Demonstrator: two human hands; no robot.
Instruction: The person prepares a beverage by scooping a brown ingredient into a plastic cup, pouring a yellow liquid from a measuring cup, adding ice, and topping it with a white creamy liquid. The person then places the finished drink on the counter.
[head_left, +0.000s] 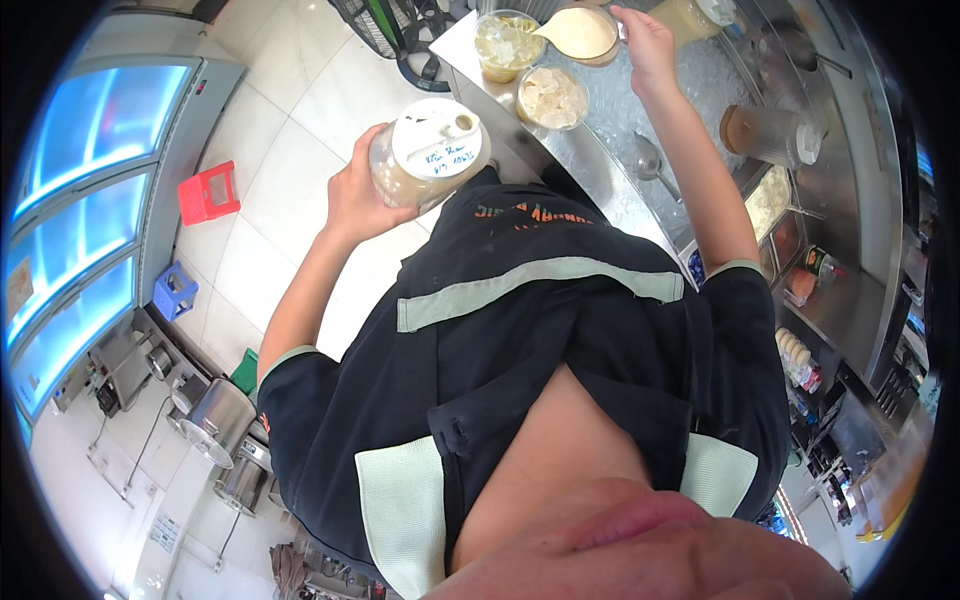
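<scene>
My left hand (364, 187) grips a clear plastic jug (397, 176) with a white lid that bears handwriting; light-coloured contents show through its wall. At the top, my right hand (649, 45) holds the handle side of a measuring cup (579, 31) of creamy, light-tan liquid, its spout tilted over a clear plastic cup of ice (508, 43) with yellow-green contents. Just below the measuring cup stands a second clear cup (553, 97) filled with ice, touching or nearly touching the first. Both cups are at the edge of the steel counter.
Beside the cups lies an ice bin (690, 82) with a metal scoop (649, 159). A lidded jug of brown liquid (769, 136) and another jug (686, 21) rest on its far side. A black fan (424, 60), a red stool (210, 193) and a blue stool (175, 291) stand on the tiled floor.
</scene>
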